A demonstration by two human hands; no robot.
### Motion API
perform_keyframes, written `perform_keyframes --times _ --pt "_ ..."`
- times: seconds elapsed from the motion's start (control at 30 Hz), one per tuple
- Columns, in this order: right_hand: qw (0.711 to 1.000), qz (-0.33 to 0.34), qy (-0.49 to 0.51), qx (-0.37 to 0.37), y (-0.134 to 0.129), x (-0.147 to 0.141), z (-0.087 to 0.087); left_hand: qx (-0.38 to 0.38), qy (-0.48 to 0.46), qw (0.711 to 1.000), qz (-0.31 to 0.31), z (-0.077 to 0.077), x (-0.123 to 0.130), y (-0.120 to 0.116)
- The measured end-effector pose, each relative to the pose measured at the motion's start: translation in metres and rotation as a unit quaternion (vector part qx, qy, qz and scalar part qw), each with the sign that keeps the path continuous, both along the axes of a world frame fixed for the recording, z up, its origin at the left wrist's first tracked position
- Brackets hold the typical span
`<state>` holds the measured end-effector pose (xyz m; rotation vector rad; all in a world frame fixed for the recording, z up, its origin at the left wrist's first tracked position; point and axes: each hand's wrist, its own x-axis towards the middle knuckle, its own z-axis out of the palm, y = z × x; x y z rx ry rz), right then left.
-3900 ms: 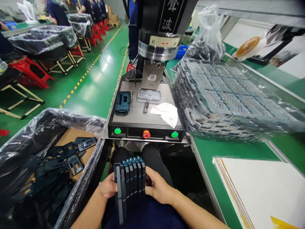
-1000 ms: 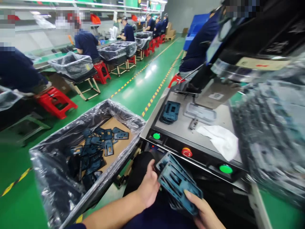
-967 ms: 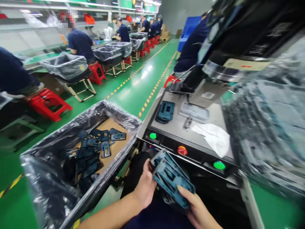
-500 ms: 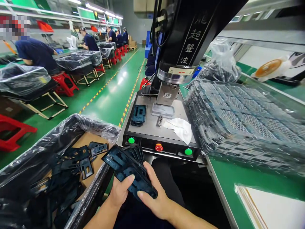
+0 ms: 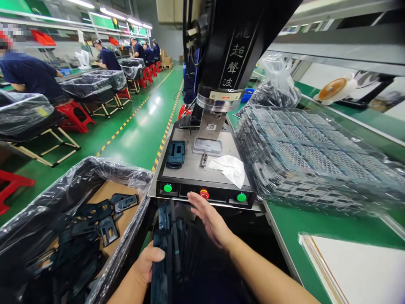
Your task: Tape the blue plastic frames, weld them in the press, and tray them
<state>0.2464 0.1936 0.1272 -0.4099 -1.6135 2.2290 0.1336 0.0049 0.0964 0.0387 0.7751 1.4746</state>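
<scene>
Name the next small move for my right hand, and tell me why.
I'd lower the right hand to the free side of the dark teal plastic parts. They look unevenly fanned, and only the left hand grips them; the right is open and empty, its fingers right by the red stop button in this view.

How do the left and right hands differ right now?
Left hand grips the dark parts; right hand holds nothing.
Left's thumb lies bent over the parts; right's fingers are extended.
Left sits lower in view, nearer the lined bin; right is higher, fingertips by the red button.
Both are bare.
</scene>
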Motion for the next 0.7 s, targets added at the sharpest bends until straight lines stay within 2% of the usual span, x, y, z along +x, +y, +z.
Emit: perform_keyframes --times 0.13,0.23,0.43,0.57,0.7 --pt "0.988 0.149 0.036 0.023 0.011 -0.020 0.024 -0.055 0.015 0.998 0.012 -0.004 0.008 0.004" --pt "0.974 0.215 0.033 0.067 0.008 -0.019 0.029 -0.084 0.015 0.996 0.031 -0.005 0.010 0.003" --pt "0.950 0.241 -0.014 0.197 0.004 -0.001 0.024 -0.110 0.006 0.988 0.105 -0.004 0.024 -0.001" --pt "0.932 0.216 0.029 0.289 0.001 0.007 0.028 -0.087 0.014 0.992 0.095 -0.003 0.026 -0.001" --pt "0.924 0.218 0.032 0.314 -0.007 0.010 0.031 -0.047 0.043 0.993 0.098 -0.007 0.027 -0.003"
